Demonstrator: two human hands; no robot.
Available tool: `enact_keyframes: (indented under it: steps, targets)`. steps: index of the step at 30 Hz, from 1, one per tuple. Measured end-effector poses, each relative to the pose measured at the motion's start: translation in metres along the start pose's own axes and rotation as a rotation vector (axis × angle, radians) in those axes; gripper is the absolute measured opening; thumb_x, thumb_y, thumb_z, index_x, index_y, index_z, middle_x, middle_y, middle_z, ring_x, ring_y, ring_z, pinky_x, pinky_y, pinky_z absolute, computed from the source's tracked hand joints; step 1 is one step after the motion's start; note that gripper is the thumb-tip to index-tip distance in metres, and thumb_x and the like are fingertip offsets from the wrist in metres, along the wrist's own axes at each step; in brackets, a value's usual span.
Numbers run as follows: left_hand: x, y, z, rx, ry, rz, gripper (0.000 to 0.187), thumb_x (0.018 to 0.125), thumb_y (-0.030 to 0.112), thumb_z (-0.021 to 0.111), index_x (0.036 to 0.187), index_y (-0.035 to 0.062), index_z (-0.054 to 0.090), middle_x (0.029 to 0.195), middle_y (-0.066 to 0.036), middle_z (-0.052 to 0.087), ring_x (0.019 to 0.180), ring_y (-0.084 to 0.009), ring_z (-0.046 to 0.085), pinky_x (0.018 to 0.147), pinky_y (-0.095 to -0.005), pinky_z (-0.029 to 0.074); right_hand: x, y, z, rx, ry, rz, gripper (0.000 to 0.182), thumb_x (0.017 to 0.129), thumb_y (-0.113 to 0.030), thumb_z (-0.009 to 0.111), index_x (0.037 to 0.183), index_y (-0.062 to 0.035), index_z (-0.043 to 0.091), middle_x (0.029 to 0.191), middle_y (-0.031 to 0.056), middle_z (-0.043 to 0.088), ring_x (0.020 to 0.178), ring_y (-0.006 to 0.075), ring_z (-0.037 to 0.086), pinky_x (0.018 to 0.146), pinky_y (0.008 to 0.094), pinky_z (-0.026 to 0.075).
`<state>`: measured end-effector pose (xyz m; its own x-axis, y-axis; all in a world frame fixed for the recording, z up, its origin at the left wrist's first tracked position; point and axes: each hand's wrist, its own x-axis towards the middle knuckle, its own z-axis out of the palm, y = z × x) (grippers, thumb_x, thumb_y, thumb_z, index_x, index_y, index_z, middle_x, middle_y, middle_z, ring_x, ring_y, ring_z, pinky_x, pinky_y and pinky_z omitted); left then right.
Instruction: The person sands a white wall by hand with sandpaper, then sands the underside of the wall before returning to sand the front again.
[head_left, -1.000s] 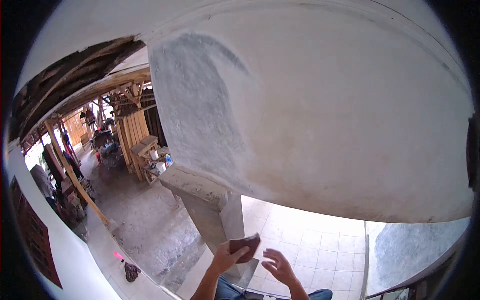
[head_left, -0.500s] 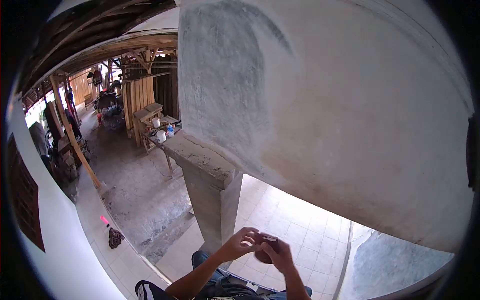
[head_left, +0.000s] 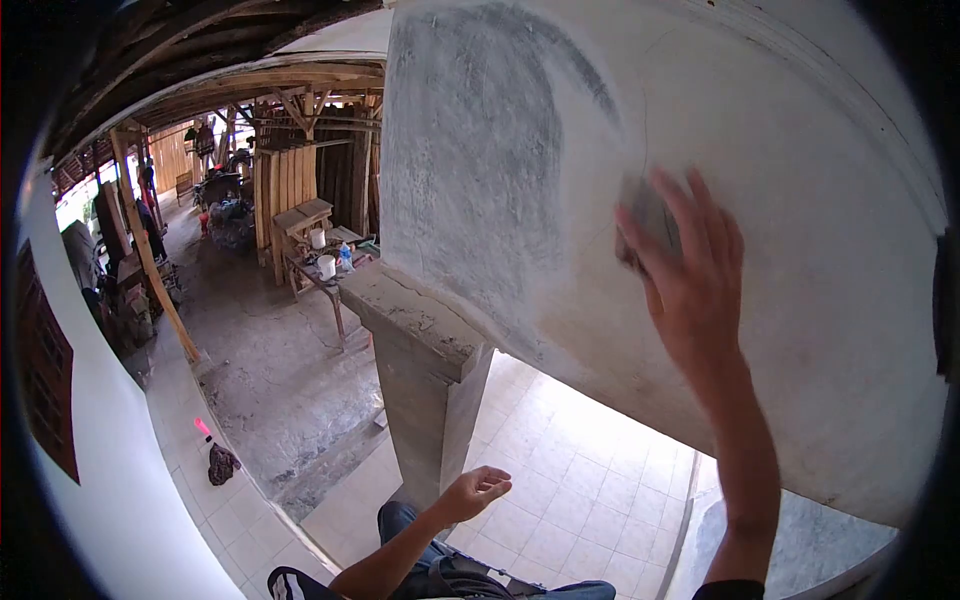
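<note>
My right hand [head_left: 702, 285] is raised against the pale plastered wall [head_left: 800, 270], fingers pointing up and slightly blurred. Between its thumb and fingers is a dark folded piece of sandpaper [head_left: 630, 250], pressed at the wall's surface; the palm side is hidden. To the left of it, a rough grey patch [head_left: 470, 140] covers part of the wall. My left hand [head_left: 470, 497] hovers low over my lap, fingers loosely curled and apart from the thumb, with nothing seen in it.
A concrete pillar [head_left: 415, 400] with a ledge on top stands below the wall. Beyond it, a wooden table [head_left: 318, 280] carries white cups and a bottle. A pink-handled thing [head_left: 203, 428] and a dark crumpled cloth [head_left: 222, 464] lie at lower left. Tiled floor [head_left: 560, 470] shows far below.
My right hand has left my left hand and gone up and right to the wall with the sandpaper. My left hand has let go of it and stayed low. The view has shifted slightly.
</note>
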<state>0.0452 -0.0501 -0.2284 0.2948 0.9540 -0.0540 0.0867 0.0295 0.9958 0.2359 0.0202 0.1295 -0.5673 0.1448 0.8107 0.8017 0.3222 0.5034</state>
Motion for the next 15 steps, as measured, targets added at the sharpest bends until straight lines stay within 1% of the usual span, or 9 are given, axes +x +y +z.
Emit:
enact_keyframes:
  steps: [3, 6, 7, 9, 10, 11, 14, 15]
  targets:
    - [0.005, -0.001, 0.008, -0.008, -0.052, 0.000, 0.045, 0.093, 0.039, 0.062, 0.117, 0.0018, 0.061, 0.115, -0.017, 0.064, 0.107, -0.0290, 0.063, 0.088, -0.0360, 0.052, 0.046, 0.014, 0.031, -0.011, 0.112, -0.098, 0.029, 0.083, -0.017, 0.067, 0.112, -0.0194, 0.067, 0.136, 0.0069, 0.049, 0.129, 0.0272, 0.044, 0.103, 0.0525, 0.034]
    - [0.016, -0.001, 0.018, 0.009, -0.078, 0.005, 0.044, 0.093, 0.039, 0.062, 0.117, 0.0017, 0.061, 0.115, -0.017, 0.064, 0.107, -0.0294, 0.063, 0.089, -0.0364, 0.051, 0.076, 0.019, 0.050, 0.003, 0.133, -0.153, 0.024, 0.084, -0.019, 0.065, 0.107, -0.0165, 0.069, 0.132, 0.0042, 0.052, 0.123, 0.0236, 0.047, 0.103, 0.0507, 0.035]
    - [0.019, 0.000, 0.022, 0.020, -0.081, 0.010, 0.044, 0.093, 0.039, 0.061, 0.118, 0.0017, 0.061, 0.115, -0.017, 0.064, 0.108, -0.0294, 0.062, 0.089, -0.0365, 0.051, 0.078, 0.018, 0.054, -0.026, 0.150, -0.149, 0.025, 0.084, -0.019, 0.064, 0.107, -0.0155, 0.068, 0.130, 0.0033, 0.053, 0.122, 0.0230, 0.047, 0.103, 0.0507, 0.034]
    - [0.024, 0.005, 0.030, 0.011, -0.151, 0.028, 0.045, 0.094, 0.037, 0.061, 0.120, 0.0004, 0.059, 0.118, -0.016, 0.063, 0.108, -0.0271, 0.062, 0.092, -0.0360, 0.049, 0.080, 0.017, 0.061, -0.089, 0.190, -0.147, 0.026, 0.083, -0.020, 0.063, 0.108, -0.0135, 0.068, 0.126, 0.0013, 0.055, 0.119, 0.0216, 0.048, 0.104, 0.0506, 0.034]
    - [0.027, 0.009, 0.033, 0.003, -0.182, 0.043, 0.046, 0.095, 0.037, 0.061, 0.121, -0.0002, 0.058, 0.119, -0.016, 0.062, 0.108, -0.0259, 0.061, 0.094, -0.0357, 0.049, 0.079, 0.019, 0.060, -0.122, 0.187, -0.161, 0.027, 0.083, -0.020, 0.063, 0.108, -0.0128, 0.068, 0.126, 0.0019, 0.056, 0.120, 0.0218, 0.047, 0.104, 0.0528, 0.033]
    - [0.026, 0.014, 0.032, 0.017, -0.225, 0.055, 0.045, 0.095, 0.037, 0.060, 0.121, 0.0013, 0.059, 0.119, -0.016, 0.062, 0.108, -0.0261, 0.061, 0.095, -0.0366, 0.048, 0.073, 0.019, 0.059, -0.152, 0.186, -0.178, 0.027, 0.083, -0.020, 0.062, 0.109, -0.0120, 0.067, 0.125, 0.0024, 0.056, 0.122, 0.0219, 0.046, 0.105, 0.0549, 0.032]
    - [0.022, -0.023, 0.019, 0.109, -0.282, 0.079, 0.045, 0.094, 0.040, 0.060, 0.117, 0.0005, 0.060, 0.113, -0.017, 0.065, 0.107, -0.0275, 0.062, 0.093, -0.0364, 0.049, 0.040, 0.014, 0.045, -0.219, 0.147, -0.210, 0.030, 0.083, -0.020, 0.061, 0.110, -0.0098, 0.067, 0.128, 0.0038, 0.055, 0.126, 0.0230, 0.042, 0.107, 0.0619, 0.028]
    - [0.018, -0.029, 0.013, 0.123, -0.264, 0.035, 0.046, 0.094, 0.039, 0.061, 0.118, -0.0006, 0.060, 0.112, -0.018, 0.065, 0.107, -0.0279, 0.062, 0.092, -0.0368, 0.049, 0.032, 0.013, 0.044, -0.236, 0.126, -0.215, 0.031, 0.083, -0.020, 0.061, 0.111, -0.0091, 0.066, 0.129, 0.0041, 0.054, 0.128, 0.0235, 0.041, 0.108, 0.0644, 0.026]
